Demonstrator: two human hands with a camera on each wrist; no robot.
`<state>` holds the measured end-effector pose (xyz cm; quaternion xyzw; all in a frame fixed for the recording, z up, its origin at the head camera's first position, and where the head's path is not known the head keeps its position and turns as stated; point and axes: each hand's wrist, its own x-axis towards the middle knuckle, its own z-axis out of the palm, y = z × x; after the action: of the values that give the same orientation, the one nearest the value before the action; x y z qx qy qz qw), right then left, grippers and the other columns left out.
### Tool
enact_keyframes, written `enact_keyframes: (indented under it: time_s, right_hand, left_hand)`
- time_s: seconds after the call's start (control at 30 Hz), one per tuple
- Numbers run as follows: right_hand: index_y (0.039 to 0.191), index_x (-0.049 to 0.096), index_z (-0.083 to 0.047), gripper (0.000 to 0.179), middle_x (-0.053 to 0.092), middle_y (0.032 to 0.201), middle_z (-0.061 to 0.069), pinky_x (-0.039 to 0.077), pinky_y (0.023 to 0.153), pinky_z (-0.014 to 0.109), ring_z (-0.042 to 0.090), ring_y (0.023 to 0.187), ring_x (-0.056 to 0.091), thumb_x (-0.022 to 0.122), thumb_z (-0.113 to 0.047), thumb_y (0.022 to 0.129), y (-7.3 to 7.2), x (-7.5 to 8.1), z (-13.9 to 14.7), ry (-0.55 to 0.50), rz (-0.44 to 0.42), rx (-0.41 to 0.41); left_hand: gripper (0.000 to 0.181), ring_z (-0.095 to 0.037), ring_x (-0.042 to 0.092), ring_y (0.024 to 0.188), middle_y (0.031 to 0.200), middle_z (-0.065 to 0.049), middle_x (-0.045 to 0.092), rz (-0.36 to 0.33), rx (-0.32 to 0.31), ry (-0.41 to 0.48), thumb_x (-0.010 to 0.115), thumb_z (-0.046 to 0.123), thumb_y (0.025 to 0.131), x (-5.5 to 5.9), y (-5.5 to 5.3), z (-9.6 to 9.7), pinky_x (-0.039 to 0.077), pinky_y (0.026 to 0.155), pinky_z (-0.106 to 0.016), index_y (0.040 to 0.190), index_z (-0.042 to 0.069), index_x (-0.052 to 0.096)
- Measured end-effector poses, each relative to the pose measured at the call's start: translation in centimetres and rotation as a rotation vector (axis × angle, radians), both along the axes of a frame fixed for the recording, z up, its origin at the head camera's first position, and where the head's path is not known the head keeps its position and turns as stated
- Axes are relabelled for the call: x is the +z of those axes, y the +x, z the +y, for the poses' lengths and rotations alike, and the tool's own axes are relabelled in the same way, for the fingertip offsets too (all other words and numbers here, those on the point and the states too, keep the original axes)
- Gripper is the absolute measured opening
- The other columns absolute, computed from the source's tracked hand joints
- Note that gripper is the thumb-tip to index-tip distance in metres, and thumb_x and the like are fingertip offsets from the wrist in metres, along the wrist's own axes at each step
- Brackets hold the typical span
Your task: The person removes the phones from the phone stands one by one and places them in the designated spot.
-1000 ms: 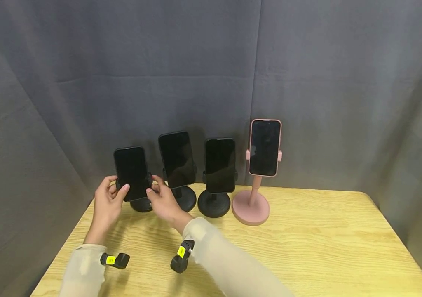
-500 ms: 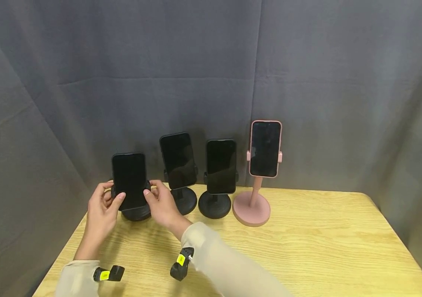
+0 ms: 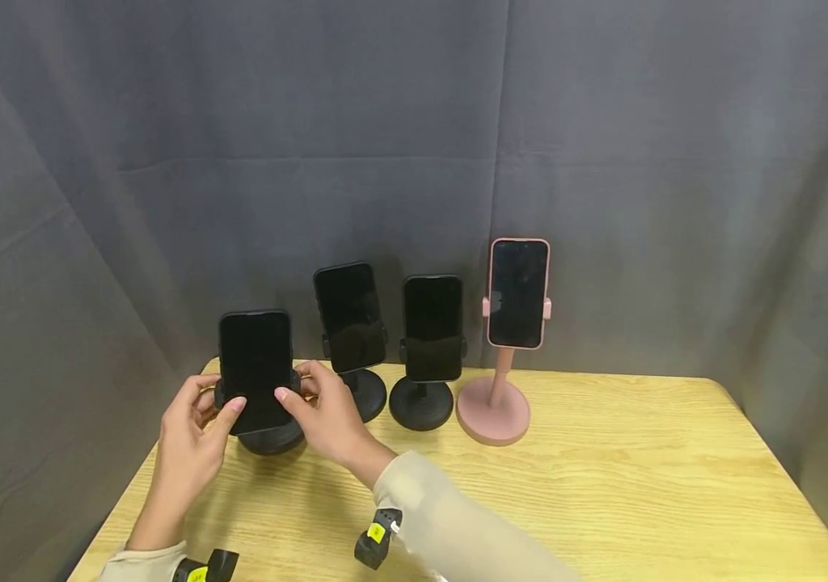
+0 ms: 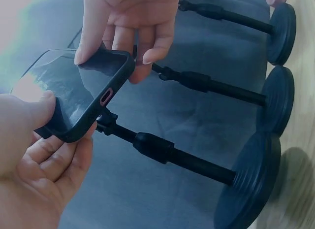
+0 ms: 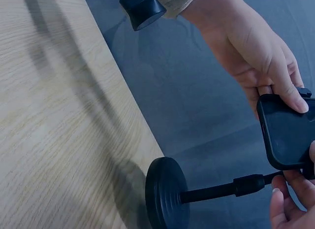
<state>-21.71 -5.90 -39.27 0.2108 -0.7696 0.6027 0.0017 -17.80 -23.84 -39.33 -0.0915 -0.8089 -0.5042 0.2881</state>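
A smartphone (image 3: 255,368) with a dark screen and black case sits clamped in a black phone stand, leftmost in the head view. My left hand (image 3: 192,436) holds its left side, thumb on the lower screen and fingers behind. On the opposite side, my right hand (image 3: 330,416) grips it the same way. The left wrist view shows both thumbs on the screen and the case's port opening, with the stand's pole (image 4: 155,147) running behind to its round base (image 4: 253,184). In the right wrist view, the base (image 5: 167,194) has a shadow beside it on the wooden table (image 5: 59,140).
Right of my hands, two more black phone stands hold a tilted phone (image 3: 350,317) and an upright phone (image 3: 433,327). Farther right stands a taller pink stand (image 3: 494,411) with a pink-cased phone (image 3: 518,293). A grey curtain (image 3: 312,121) hangs behind the table.
Both hands have come nearer to me with the leftmost phone and its stand, which sit lower in the head view. The other three stands have stayed in place.
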Motion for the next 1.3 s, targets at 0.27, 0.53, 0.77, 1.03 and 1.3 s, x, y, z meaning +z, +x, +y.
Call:
enact_keyframes:
  time_s: [0.27, 0.53, 0.77, 1.03, 1.3]
  right_hand:
    - [0.133, 0.058, -0.008, 0.037, 0.077, 0.106, 0.008, 0.053, 0.082, 0.018, 0.002, 0.085, 0.061, 0.065, -0.023, 0.100, 1.5, 0.5, 1.1, -0.001, 0.038, 0.010]
    - [0.123, 0.064, -0.009, 0.026, 0.078, 0.103, 0.010, 0.053, 0.081, 0.020, 0.003, 0.083, 0.061, 0.067, -0.019, 0.099, 2.9, 0.4, 2.6, -0.077, 0.024, 0.005]
    - [0.125, 0.063, -0.003, 0.032, 0.076, 0.104, 0.016, 0.053, 0.077, 0.019, 0.004, 0.081, 0.060, 0.069, -0.016, 0.097, 4.2, 0.5, 3.8, -0.141, 0.000, -0.010]
    - [0.127, 0.062, 0.001, 0.038, 0.074, 0.103, 0.017, 0.052, 0.081, 0.020, 0.007, 0.084, 0.063, 0.071, -0.017, 0.096, 5.3, 0.6, 5.7, -0.136, 0.022, -0.072]
    - [0.129, 0.061, 0.004, 0.042, 0.072, 0.107, 0.017, 0.054, 0.083, 0.021, 0.010, 0.088, 0.065, 0.072, -0.017, 0.095, 6.2, 0.5, 7.7, -0.131, 0.021, -0.120]
  left_hand:
    - [0.033, 0.015, 0.065, 0.091, 0.098, 0.033, 0.064, 0.046, -0.031, -0.040, 0.070, -0.008, 0.090, 0.7, 1.3, 0.3, 0.047, 0.088, 0.000, 0.121, -0.011, 0.058]
    - [0.034, 0.017, 0.063, 0.094, 0.098, 0.014, 0.073, -0.002, -0.053, -0.101, 0.069, -0.005, 0.091, 1.2, 2.4, 1.5, 0.046, 0.090, 0.000, 0.123, -0.007, 0.058]
    - [0.033, 0.008, 0.066, 0.093, 0.100, 0.019, 0.072, -0.028, -0.063, -0.089, 0.070, 0.000, 0.093, 1.5, 3.5, 2.7, 0.046, 0.092, -0.001, 0.123, -0.006, 0.058]
    - [0.036, 0.007, 0.068, 0.096, 0.105, -0.013, 0.077, -0.019, -0.118, -0.050, 0.071, -0.003, 0.090, 1.1, 3.9, 4.6, 0.046, 0.092, -0.002, 0.125, -0.002, 0.059]
    - [0.036, 0.005, 0.069, 0.098, 0.107, -0.009, 0.077, -0.045, -0.169, -0.010, 0.072, -0.003, 0.090, 1.1, 4.2, 6.5, 0.047, 0.093, -0.006, 0.124, -0.001, 0.059]
